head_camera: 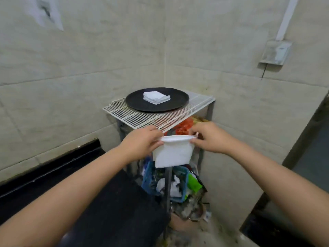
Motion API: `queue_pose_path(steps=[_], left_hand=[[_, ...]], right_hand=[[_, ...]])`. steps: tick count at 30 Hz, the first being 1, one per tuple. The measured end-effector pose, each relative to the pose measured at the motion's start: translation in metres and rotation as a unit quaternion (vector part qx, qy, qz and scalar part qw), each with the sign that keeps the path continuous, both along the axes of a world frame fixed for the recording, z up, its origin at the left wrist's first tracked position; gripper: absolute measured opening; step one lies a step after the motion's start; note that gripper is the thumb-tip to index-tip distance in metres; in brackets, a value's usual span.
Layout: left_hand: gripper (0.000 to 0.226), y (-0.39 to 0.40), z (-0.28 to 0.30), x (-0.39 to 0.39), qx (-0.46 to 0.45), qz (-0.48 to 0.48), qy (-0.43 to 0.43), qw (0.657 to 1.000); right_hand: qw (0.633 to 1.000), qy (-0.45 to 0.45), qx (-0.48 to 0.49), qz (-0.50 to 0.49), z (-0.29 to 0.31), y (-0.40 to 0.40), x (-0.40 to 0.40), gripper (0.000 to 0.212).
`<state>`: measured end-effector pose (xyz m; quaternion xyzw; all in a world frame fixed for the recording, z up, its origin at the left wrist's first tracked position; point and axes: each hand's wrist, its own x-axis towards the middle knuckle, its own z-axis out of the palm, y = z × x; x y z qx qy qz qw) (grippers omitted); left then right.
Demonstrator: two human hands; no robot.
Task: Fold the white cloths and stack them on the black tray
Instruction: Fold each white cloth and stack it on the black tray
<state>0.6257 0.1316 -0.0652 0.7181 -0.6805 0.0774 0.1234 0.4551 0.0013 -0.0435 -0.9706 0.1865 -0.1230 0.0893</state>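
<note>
A round black tray (pixel 137 102) rests on a white wire rack in the room's corner. A small stack of folded white cloths (pixel 156 97) lies near the tray's middle. In front of the rack, below its near edge, a white cloth (pixel 172 153) hangs doubled over in the air. My left hand (pixel 142 142) pinches its upper left corner and my right hand (pixel 208 137) pinches its upper right corner. The cloth's top edge is stretched between both hands.
The white wire rack (pixel 142 117) sits on a grey metal frame against tiled walls. Under it are red packets (pixel 185 126), a blue basket (pixel 179 182) with clutter and green wrappers. A dark surface (pixel 110 207) lies below my left arm. A switch box (pixel 275 53) hangs on the right wall.
</note>
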Motion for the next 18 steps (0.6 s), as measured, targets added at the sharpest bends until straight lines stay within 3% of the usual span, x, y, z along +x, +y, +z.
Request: queue_pose_path(steps=[5,7,10,12,18], left_hand=[[0.030,-0.105,0.046,0.051,-0.102,0.104,0.053,0.988],[0.029,-0.141,0.059,0.067,-0.112,0.147,0.070,0.980],[0.029,-0.193,0.069,0.097,-0.113,0.217,0.078,0.967],[0.028,-0.227,0.071,0.120,-0.119,0.267,0.084,0.953],[0.026,-0.303,0.068,0.172,-0.190,0.401,0.117,0.889]], right_hand=[[0.996,-0.075,0.046,-0.027,0.051,-0.115,0.071,0.007],[0.992,-0.082,0.089,-0.027,0.065,-0.152,0.102,0.021],[0.991,-0.084,0.101,-0.015,0.077,-0.206,0.149,0.007],[0.990,-0.106,0.090,0.005,0.080,-0.242,0.185,0.015],[0.977,-0.165,0.090,0.105,0.066,-0.328,0.281,0.014]])
